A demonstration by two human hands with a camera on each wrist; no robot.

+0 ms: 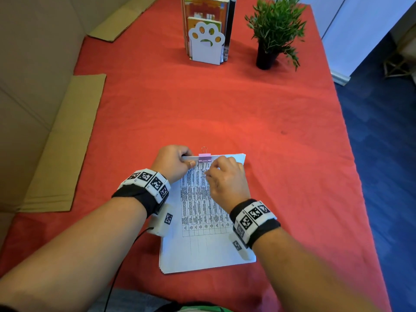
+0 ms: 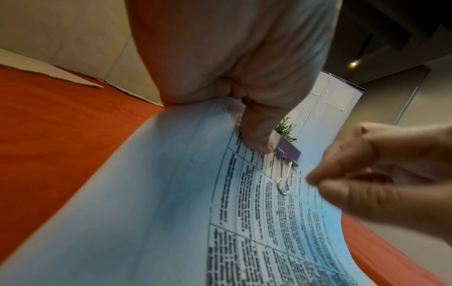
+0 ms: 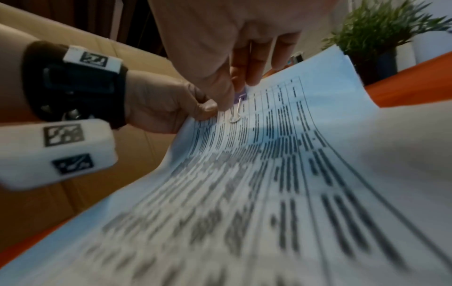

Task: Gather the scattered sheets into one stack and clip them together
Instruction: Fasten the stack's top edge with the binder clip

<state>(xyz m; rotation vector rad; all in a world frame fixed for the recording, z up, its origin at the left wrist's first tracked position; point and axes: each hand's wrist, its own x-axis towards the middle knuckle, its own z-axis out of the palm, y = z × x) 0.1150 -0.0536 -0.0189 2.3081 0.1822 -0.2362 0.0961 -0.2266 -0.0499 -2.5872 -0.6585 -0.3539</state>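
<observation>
head view: left hand [image 1: 173, 162] pinches the stack of sheets [image 1: 202, 212] beside the pink binder clip [image 1: 204, 157]; right hand [image 1: 227, 176] hovers, fingers loosely curled, holding nothing.

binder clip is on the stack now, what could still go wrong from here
1. The sheets in the paper stack are fanned at the near left edge, so some may sit poorly in the pink binder clip and slip out later.
2. One wire handle lies flat on the page, the other sticks up past the far edge; it could snag.
3. The left hand grips the top corner; letting go abruptly might shift the stack.
</observation>
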